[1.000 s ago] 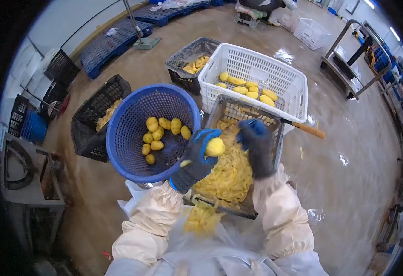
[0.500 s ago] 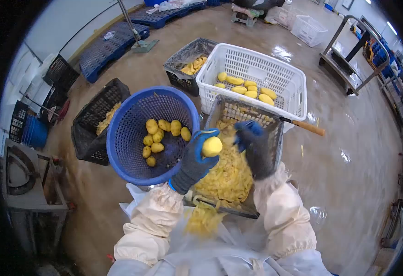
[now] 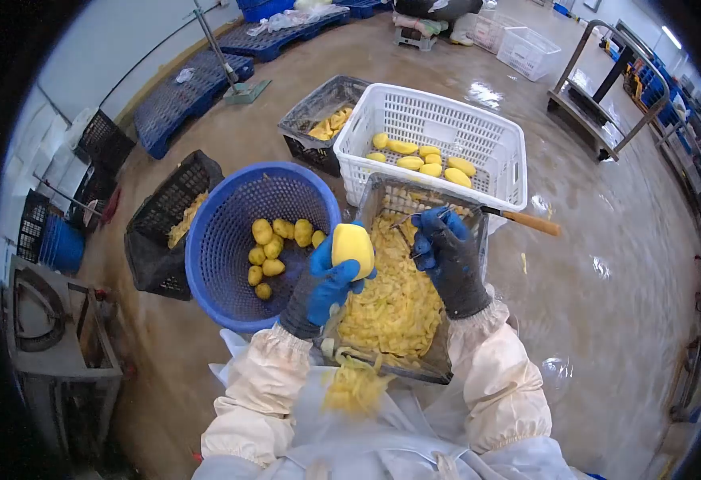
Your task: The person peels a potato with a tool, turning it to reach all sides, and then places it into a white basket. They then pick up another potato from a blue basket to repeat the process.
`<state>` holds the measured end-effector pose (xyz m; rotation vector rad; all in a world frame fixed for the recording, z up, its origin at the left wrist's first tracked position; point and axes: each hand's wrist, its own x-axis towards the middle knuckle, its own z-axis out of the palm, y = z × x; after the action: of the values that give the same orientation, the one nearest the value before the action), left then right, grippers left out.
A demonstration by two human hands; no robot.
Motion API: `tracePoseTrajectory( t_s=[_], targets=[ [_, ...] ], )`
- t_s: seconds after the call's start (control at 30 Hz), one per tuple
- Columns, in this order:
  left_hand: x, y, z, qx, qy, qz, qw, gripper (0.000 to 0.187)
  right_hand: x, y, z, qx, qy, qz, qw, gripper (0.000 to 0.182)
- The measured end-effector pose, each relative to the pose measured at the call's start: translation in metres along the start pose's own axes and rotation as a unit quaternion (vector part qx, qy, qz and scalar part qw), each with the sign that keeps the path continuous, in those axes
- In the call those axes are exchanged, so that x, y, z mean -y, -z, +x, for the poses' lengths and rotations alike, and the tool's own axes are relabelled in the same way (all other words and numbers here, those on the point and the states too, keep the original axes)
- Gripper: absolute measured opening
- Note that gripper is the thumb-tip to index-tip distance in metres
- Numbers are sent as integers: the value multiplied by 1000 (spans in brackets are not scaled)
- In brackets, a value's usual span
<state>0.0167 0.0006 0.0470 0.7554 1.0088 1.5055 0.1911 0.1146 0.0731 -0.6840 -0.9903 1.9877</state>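
Potato, peeled and yellow, sits upright at the centre of the frame, pinched between the thumb and curled fingers of the left hand in its blue glove. The right hand, also gloved, is just right of it, closed around a small tool that looks like a peeler; its blade is too small to make out clearly. Both hands hover over a dark crate filled with pale peelings.

Judging by the bare skin showing on the potato, the peeling step looks close to finished, and the hand seems to be turning it for a check. A next move would call for either a last scrape on any leftover patch or a short drop into a container nearby.

Left of centre, a round blue basket holds a cluster of potatoes. Above the crate, a white crate holds several longer yellow pieces, and a wooden handle juts out at its lower right corner. Black crates stand at the upper left on the wet floor.
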Motion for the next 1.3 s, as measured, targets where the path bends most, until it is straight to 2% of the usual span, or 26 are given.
tracePoseTrajectory(
  t_s=[0.03, 0.07, 0.17, 0.23, 0.27, 0.33, 0.37, 0.4, 0.47, 0.53, 0.6, 0.67, 0.7, 0.73, 0.8, 0.83, 0.87, 0.9, 1.0, 1.03, 1.07, 1.1, 1.17, 1.2, 1.27, 1.3],
  targets=[
    [-1, 1, 0, 8, 33, -61, 998, 66, 1, -2, -2, 0, -4, -13, 1000, 18],
    [-1, 2, 0, 10, 34, -60, 998, 66, 2, -4, -2, -1, -2, -12, 1000, 18],
    [2, 2, 1, 28, 40, -2, 999, 66, 2, -13, -6, 16, 9, -44, 999, 17],
    [9, -2, -1, 50, 21, 36, 998, 68, 3, -21, -11, 61, 6, -167, 984, 16],
    [10, -5, -2, 52, 23, 37, 998, 68, 0, -16, -8, 58, 7, -166, 984, 16],
    [7, -11, -5, 78, 61, -29, 995, 67, -10, 1, 9, -75, 27, -137, 987, 14],
    [8, -6, -4, 99, 81, -34, 991, 68, -5, 16, 15, -107, 75, -159, 979, 16],
    [10, -6, -3, 99, 79, -34, 991, 68, 3, 19, 18, -102, 81, -74, 989, 15],
    [13, -8, 0, 88, 100, -44, 990, 67, 5, 15, 7, -66, 89, -120, 987, 14],
    [15, -14, 2, 92, 95, -58, 989, 66, 2, -1, -8, 46, -5, -165, 985, 13],
    [17, -18, 4, 96, 96, -70, 988, 65, -3, 22, 5, 5, -13, -189, 982, 13],
    [23, -17, 12, 156, 125, -184, 962, 64, 10, 58, 22, -141, 106, -25, 984, 13],
    [31, -13, 16, 133, 147, -206, 958, 55, 13, 65, 22, -138, 94, -17, 986, 12],
    [42, -9, 25, 137, 145, -203, 959, 55, 15, 59, 17, -138, 99, -16, 985, 12],
    [72, 2, 51, -5, 218, -226, 949, 45, 9, 32, 2, -79, 37, -65, 994, 18],
    [89, 11, 69, -48, 245, -266, 931, 38, 6, 21, -4, -54, 2, -61, 997, 18],
    [113, 23, 89, 9, 194, -283, 939, 39, 3, 14, -9, -30, -34, -56, 997, 19],
    [117, 26, 104, 35, 259, -314, 913, 37, -4, 14, -10, -31, -30, -56, 997, 19],
    [91, -19, 155, 391, 334, -268, 815, 35, -9, 22, -3, 14, -49, -22, 998, 21],
    [124, -14, 182, 101, 246, -239, 934, 35, -2, 20, -4, 7, -53, -25, 998, 21],
    [142, -10, 201, -202, 133, -186, 952, 35, 3, 17, -4, 0, -59, -27, 998, 21],
    [140, -9, 216, -100, 76, -172, 977, 34, 7, 16, -3, -7, -69, -63, 996, 22],
    [111, -20, 231, -45, 96, -281, 954, 26, 3, 19, -1, -12, -54, -56, 997, 21],
    [116, -5, 239, 8, 107, -306, 946, 22, 1, 18, 1, -15, -37, -48, 998, 20],
    [97, 8, 231, -1, 105, -176, 979, 23, 0, 17, 3, -24, -47, -38, 998, 16],
    [93, 24, 216, -30, 92, -181, 979, 23, -3, 17, 4, -20, -55, -44, 997, 16]
  ],
)
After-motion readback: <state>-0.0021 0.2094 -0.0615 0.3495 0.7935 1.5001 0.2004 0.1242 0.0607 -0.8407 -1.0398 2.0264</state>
